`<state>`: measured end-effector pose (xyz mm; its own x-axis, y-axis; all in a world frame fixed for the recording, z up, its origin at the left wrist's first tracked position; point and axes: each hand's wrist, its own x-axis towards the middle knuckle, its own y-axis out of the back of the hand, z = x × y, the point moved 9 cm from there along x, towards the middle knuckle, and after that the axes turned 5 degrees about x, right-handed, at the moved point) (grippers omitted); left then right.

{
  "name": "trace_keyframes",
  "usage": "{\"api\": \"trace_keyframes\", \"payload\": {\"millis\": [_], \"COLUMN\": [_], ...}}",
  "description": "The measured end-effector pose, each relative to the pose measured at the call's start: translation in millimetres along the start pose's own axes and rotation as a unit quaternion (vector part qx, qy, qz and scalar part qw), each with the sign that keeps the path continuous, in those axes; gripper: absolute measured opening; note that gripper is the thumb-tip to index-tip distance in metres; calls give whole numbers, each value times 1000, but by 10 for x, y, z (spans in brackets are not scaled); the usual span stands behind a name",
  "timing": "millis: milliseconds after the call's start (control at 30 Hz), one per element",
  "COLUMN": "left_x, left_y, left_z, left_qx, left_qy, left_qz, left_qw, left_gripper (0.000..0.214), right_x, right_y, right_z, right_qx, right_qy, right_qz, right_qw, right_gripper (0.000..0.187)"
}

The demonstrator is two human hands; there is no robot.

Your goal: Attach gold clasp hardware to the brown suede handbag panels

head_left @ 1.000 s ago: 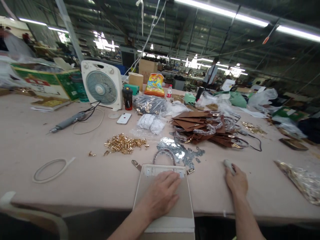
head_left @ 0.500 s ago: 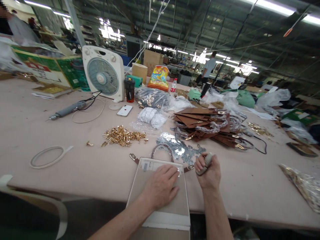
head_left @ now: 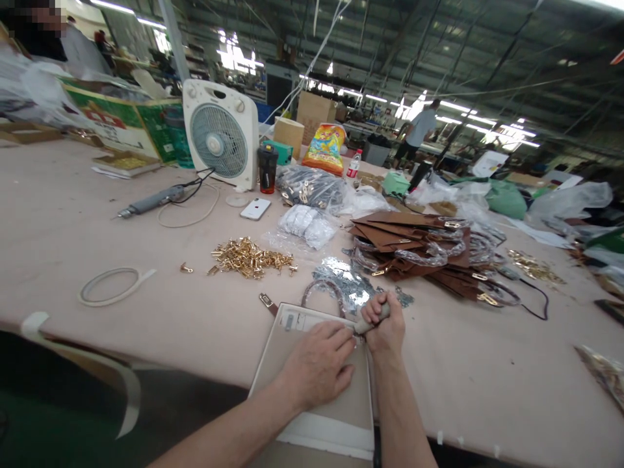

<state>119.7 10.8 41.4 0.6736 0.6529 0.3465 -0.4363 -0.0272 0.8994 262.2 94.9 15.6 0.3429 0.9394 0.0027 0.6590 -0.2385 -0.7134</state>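
Quite flat, the left hand (head_left: 319, 364) lies on the bag (head_left: 341, 414), the right hand (head_left: 389, 327) clenched around a grey tool (head_left: 363, 324).

Before you, the handbag (head_left: 273, 367) lies over the near edge of the table (head_left: 487, 377). Your left hand (head_left: 319, 364) rests on it; your right hand (head_left: 387, 328), around a hand tool (head_left: 363, 325), is at its far right corner. Beyond lie metal plates (head_left: 336, 274), between piled metal fittings (head_left: 248, 259) on your left and stacked bags (head_left: 414, 231) on your right. Behind the phone (head_left: 255, 208), leftward, stands the fan (head_left: 219, 140).
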Motion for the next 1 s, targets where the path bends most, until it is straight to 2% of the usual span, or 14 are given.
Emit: {"api": "trace_keyframes", "payload": {"millis": [167,367,533,633,733,800,867,1000], "left_x": [1,15,2,-1,17,39,55,53], "left_y": [-7,-28,-56,-51,-31,-41,-47,-24], "left_z": [-7,-16,-41,-70,-116,-130,-132,-124], "left_qx": [-1,0,-11,-11,18,33,37,44], "left_qy": [1,8,24,38,59,65,68,69], "left_qz": [-5,-19,-23,-5,19,14,9,13], "left_qw": [1000,1000,999,999,998,997,997,997], "left_gripper": [38,36,33,48,66,65,61,63], "right_x": [57,-5,-206,-375,-509,-556,-549,-512], "right_y": [0,-39,-163,-213,-220,-231,-214,-33], "right_z": [63,93,20,-39,-71,-94,-125,-334], "right_qx": [-54,-85,-168,-192,-186,-187,-170,-53], "right_qy": [-3,5,86,153,197,212,197,172], "right_qz": [29,-2,-80,-105,-111,-118,-115,-37], "right_qw": [998,996,979,964,956,952,959,983], "right_gripper": [37,35,34,35,34,34,32,26]}}
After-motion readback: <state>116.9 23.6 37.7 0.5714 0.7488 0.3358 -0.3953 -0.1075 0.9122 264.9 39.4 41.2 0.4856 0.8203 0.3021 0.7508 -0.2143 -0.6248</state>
